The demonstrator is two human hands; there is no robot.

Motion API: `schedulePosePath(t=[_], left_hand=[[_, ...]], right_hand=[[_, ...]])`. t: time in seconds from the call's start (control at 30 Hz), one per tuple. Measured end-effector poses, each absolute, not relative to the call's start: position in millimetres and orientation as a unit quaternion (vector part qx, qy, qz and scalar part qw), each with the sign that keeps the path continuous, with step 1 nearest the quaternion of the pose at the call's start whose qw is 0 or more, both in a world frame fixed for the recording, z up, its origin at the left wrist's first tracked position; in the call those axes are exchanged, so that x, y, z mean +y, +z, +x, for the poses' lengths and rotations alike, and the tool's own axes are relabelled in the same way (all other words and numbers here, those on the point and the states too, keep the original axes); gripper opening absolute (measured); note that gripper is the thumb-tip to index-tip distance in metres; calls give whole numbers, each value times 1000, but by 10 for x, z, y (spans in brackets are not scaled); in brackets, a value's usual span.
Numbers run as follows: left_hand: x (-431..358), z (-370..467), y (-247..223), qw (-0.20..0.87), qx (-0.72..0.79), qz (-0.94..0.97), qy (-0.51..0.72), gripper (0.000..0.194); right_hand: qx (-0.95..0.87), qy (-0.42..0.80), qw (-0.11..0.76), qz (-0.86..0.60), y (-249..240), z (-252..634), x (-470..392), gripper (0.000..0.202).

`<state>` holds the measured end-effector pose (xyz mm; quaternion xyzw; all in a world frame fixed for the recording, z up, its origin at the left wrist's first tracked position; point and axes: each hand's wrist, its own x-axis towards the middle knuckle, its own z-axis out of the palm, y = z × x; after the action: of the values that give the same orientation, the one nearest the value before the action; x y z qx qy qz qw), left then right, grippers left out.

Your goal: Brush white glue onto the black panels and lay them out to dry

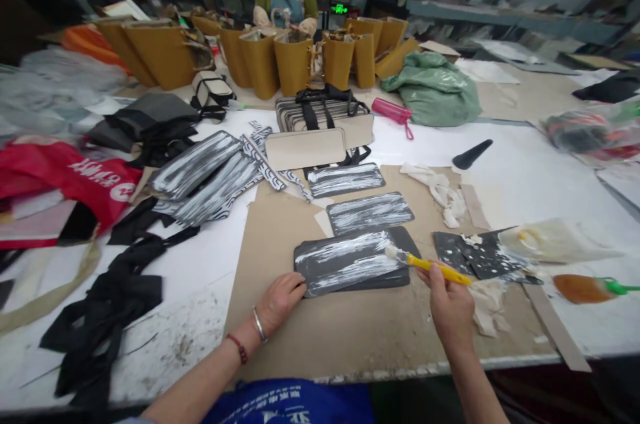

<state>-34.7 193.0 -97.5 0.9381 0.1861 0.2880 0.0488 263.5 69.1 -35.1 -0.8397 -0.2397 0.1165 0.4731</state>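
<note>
My right hand is closed round the yellow handle of a paintbrush. Its bristles touch a dark rectangular panel streaked with white paste. At the panel's lower left corner, my left hand grips the edge with curled fingers. Another dark panel lies partly hidden beneath this one. Two smaller pasted panels, a middle one and a farther one, lie beyond it on a brown board. Larger pasted pieces overlap to the left.
Beyond the panels sit a beige panel and a strapped stack. Black fabric straps lie at left. A paste-spotted dark sheet and an amber bottle are at right. Across the table, a person stands behind mustard bags.
</note>
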Motion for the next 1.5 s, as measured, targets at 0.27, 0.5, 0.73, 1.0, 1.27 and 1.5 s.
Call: schedulePosePath(t=[0.27, 0.5, 0.73, 1.0, 1.27, 1.5], left_hand=[[1883, -396, -1061, 67, 214, 931, 289, 21], [1885, -410, -1042, 71, 242, 940, 230, 22], [1913, -436, -1071, 67, 221, 944, 237, 21], [1953, -420, -1045, 52, 207, 946, 243, 22], [1921, -441, -1059, 40, 217, 946, 238, 17], [1920, -447, -1096, 60, 228, 943, 234, 18]], right_hand=[[-274, 319, 566, -709, -340, 1520, 1193, 41], [-394, 276, 472, -739, -501, 1285, 1096, 36], [-349, 247, 464, -776, -430, 1248, 968, 41], [-260, 126, 419, -861, -418, 1907, 862, 55], [-403, 180, 492, -751, -249, 1394, 1161, 34], [-660, 146, 411, -611, -402, 1146, 1072, 26]])
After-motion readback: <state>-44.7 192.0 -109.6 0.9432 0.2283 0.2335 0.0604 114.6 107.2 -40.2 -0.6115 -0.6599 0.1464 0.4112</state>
